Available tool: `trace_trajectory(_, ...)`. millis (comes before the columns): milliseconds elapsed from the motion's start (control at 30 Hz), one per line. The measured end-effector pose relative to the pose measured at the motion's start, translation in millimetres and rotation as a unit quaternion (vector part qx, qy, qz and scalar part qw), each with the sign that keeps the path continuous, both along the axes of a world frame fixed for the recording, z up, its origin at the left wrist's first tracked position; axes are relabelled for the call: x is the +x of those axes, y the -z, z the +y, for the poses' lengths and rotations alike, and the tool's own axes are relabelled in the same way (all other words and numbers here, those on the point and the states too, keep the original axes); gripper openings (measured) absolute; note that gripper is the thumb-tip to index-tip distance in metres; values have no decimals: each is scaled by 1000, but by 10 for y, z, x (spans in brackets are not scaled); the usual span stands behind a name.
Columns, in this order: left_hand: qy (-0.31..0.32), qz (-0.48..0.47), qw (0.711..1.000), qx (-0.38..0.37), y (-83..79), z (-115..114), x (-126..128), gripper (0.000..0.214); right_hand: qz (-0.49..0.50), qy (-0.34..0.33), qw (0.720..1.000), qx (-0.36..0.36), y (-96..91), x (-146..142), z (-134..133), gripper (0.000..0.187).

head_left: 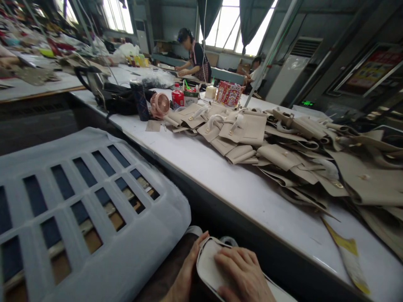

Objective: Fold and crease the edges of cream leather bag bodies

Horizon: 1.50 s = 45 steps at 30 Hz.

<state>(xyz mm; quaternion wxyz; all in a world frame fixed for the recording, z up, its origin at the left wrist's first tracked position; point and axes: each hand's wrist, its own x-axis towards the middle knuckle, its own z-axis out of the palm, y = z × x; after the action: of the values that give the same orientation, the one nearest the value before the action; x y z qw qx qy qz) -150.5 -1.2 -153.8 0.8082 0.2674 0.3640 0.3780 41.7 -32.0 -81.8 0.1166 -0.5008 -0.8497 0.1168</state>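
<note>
Beside the white table (pixel 189 155), left hand (pixel 188 268) grips a pale piece (pixel 207 261), right hand (pixel 242 268) spread over it

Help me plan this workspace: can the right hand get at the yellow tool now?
Likely yes: the yellow tool lies nearby on the table, handle uncovered, though the right hand rests on the pale piece.

No lettering, brand name or number is legible. Marked items are as follows. Red bottle (pixel 178 97), upper centre of the frame: pale label marking, unreadable. Red patterned box (pixel 229 93), right of the bottle: printed decoration, no readable text. Green lit sign (pixel 307 103), upper right: pictogram shapes, too small to resolve. Red poster (pixel 373 69), upper right corner: print blurred, unreadable.
</note>
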Motion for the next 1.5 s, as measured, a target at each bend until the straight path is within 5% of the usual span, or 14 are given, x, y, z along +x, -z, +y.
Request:
trace_trajectory(200,-2,-58,997,-49,-108,14,26,50,-35,-13,999,8,8,-63,22,66)
trace_trajectory(333,12,3,1000,-3,-183,57,-24,51,-12,-1,1000,24,-48,-96,29,62)
trace_trajectory(433,87,57,992,66,-248,220,-76,54,2,4,999,42,-48,-110,18,63)
trace_trajectory(567,198,209,938,195,-356,538,-56,42,11,18,997,68,13,-121,-26,59)
trace_trajectory(667,224,306,895,234,-446,686,16,30,14,24,996,86,75,-123,-66,53)
trace_trajectory(933,229,331,881,250,-505,762,116,24,32,42,996,74,107,-142,-124,47)
trace_trajectory(1100,198,346,877,268,-503,865,223,41,16,39,998,49,77,-144,-133,47)
trace_trajectory(1233,220,323,873,292,-574,810,155,25,19,45,998,36,67,-138,-132,51)
trace_trajectory(1400,162,383,811,412,-726,761,77,19,43,51,998,-9,10,-180,-103,50)
trace_trajectory(1500,161,345,842,382,-737,802,95,21,63,66,995,-47,-46,-206,-90,52)
